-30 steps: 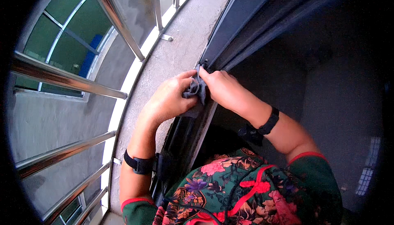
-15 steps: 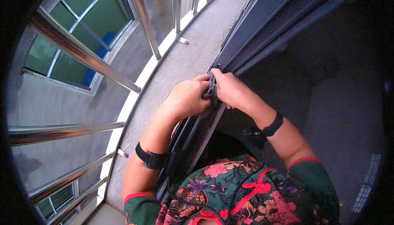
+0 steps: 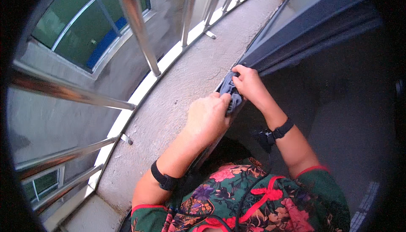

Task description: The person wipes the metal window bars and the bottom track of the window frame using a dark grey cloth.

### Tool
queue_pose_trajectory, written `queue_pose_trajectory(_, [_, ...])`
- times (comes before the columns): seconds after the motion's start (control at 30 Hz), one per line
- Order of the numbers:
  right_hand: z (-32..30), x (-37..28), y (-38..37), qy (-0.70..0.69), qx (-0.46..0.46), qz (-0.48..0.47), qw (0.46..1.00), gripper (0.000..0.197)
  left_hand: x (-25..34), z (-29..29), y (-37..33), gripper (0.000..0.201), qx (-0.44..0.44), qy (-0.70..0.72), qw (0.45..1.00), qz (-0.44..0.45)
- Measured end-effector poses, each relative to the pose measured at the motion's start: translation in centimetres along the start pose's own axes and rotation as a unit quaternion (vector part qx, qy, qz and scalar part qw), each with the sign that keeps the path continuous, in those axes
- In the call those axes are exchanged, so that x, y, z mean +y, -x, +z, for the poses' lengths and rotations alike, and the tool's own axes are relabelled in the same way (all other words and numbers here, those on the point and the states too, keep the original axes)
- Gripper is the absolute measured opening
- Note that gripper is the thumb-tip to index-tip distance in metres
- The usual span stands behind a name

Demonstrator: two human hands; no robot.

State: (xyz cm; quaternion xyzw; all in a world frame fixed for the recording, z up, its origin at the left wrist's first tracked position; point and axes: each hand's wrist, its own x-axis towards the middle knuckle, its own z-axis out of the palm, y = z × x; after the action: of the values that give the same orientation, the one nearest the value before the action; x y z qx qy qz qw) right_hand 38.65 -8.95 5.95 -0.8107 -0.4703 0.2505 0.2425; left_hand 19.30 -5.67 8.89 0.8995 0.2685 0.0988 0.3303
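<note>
A crumpled grey-blue cloth [image 3: 229, 89] is stretched between my two hands on the dark window frame [image 3: 270, 48], beside the concrete ledge. My left hand [image 3: 208, 115] grips the cloth's near end, with its fingers closed and partly hidden. At the far end my right hand [image 3: 250, 84] pinches the cloth between thumb and fingers, close to the corner where the dark frame meets the ledge. Some of the frame's track lies hidden under my left hand and arm.
A rough concrete ledge [image 3: 182, 88] curves along the left of the frame. Beyond it stand shiny metal railing bars [image 3: 141, 33] on a white rail [image 3: 120, 120]. A small metal peg [image 3: 126, 139] sticks out over the ledge. Across the gap is a building window [image 3: 89, 29].
My hands have moved a little apart, and more of the cloth shows between them. The view has shifted, so the railing and ledge sit differently.
</note>
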Motion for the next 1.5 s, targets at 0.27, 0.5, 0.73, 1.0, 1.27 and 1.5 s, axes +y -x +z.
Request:
queue_pose_trajectory(0.27, [0.7, -0.9, 0.7, -0.002, -0.011, -0.008, 1.0, 0.016, 0.3, 1.1, 3.1, 0.024, 0.073, 0.029, 0.997, -0.001])
queue_pose_trajectory(0.5, [0.9, -1.0, 1.2, -0.036, -0.031, -0.039, 0.998, 0.01, 0.2, 1.3, 4.3, 0.027, 0.038, 0.058, 0.997, -0.027])
queue_pose_trajectory(0.73, [2.3, -2.2, 2.6, -0.039, -0.032, -0.051, 0.997, 0.007, -0.8, 0.7, 6.6, 0.024, 0.025, 0.122, 0.992, -0.031])
queue_pose_trajectory(1.0, [4.4, -3.3, 5.2, -0.055, -0.061, -0.066, 0.994, 0.007, -3.0, -1.4, 10.4, 0.03, -0.011, 0.181, 0.982, -0.057])
queue_pose_trajectory(1.27, [6.9, -4.7, 8.5, -0.021, -0.05, -0.14, 0.989, 0.009, -4.3, -3.7, 15.4, 0.024, -0.027, 0.246, 0.96, -0.131])
queue_pose_trajectory(1.5, [7.2, -4.9, 8.3, -0.034, -0.057, -0.144, 0.987, 0.008, -3.3, -0.4, 15.3, 0.022, 0.032, 0.277, 0.957, -0.08])
